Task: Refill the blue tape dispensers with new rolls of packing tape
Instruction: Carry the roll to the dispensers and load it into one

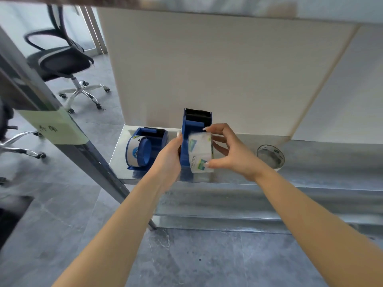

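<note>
Far left, off the shelf: office chairs (62,63) and a green note (56,127) stuck on a metal post. Not our concern.

On the steel shelf (310,154), left end: first dispenser (145,150), lying on its side, with a roll (133,151) already seated on its blue hub. We read that one as loaded. We can't tell from here whether its tape end is threaded to the cutter.

Next over, our left hand (170,154) is clamped on the left wall of the second dispenser (189,137), thumb up along the edge, bracing it. This one stands upright, toothed blade at the far end near the back panel.

Our right hand (230,154) pinches the new roll (201,154) by its rim, thumb at the near edge, fingertips at the far edge. The roll is pressed against the dispenser's open right side, about level with the cradle. Not seated as far as we can see; the hub is hidden behind the roll.

Far right on the shelf: a clear round thing (270,156), possibly another roll lying flat, well apart from both hands. Too blurry to call.

Status, our estimate: one of two done, second mid-insert. Left: push the roll home on the hub, pull the tape end up to the blade, set the dispenser down.
</note>
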